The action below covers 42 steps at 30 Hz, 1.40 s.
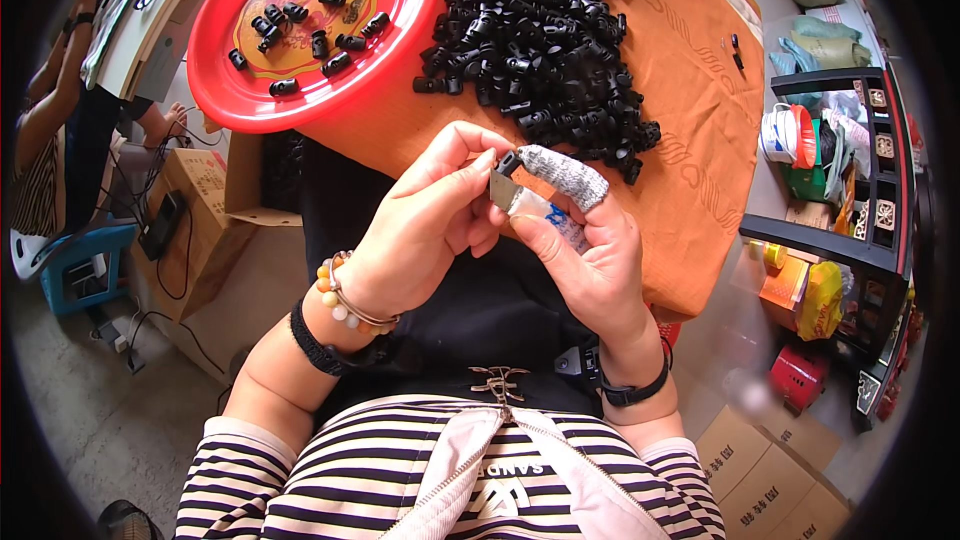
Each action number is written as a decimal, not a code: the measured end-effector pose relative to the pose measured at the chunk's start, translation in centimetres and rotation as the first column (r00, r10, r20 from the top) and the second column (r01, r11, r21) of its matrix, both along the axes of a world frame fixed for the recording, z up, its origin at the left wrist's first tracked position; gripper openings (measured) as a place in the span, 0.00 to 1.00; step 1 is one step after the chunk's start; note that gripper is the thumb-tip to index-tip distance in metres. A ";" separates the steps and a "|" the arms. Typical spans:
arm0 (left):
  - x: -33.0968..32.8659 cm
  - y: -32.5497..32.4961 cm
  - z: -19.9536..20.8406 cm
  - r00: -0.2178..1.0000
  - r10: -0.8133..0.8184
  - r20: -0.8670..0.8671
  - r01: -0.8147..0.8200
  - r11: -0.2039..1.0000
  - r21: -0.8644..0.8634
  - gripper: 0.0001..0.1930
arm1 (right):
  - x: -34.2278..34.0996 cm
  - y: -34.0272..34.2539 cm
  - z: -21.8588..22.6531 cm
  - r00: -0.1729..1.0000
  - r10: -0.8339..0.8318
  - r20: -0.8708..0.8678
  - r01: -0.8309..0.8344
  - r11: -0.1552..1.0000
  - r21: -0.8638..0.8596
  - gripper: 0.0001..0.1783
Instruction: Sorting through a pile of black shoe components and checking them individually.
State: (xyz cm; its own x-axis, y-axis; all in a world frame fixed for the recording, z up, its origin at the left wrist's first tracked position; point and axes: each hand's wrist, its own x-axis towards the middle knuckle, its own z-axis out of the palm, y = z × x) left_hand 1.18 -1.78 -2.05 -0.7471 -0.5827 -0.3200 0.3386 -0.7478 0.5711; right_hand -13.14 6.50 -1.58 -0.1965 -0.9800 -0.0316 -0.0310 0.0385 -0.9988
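Observation:
In front of my chest, my left hand (415,220) pinches a small black plastic piece (508,163) that looks like a cord lock. My right hand (598,262) is closed around a short flat metal blade (505,193) with a white-wrapped handle. The blade lies against the piece or just below it; exact contact is hidden by the fingers. A grey knitted finger cover (570,175) sits on my right index finger. Just beyond my hands, a large heap of similar black pieces (540,50) covers part of the orange tablecloth (690,130).
A red round tray (215,70) with several black pieces stands at the far left. A small dark tool (737,52) lies on the cloth's right side. Cardboard boxes (200,210) stand left, a black shelf rack (840,230) right. Another person's arm (65,90) shows far left.

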 end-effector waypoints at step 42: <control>2.1 -4.4 -0.4 0.935 0.354 -0.006 -0.351 0.923 -0.155 0.11 | -5.6 -0.8 -0.7 0.898 -0.439 -0.008 0.438 0.897 -0.056 0.27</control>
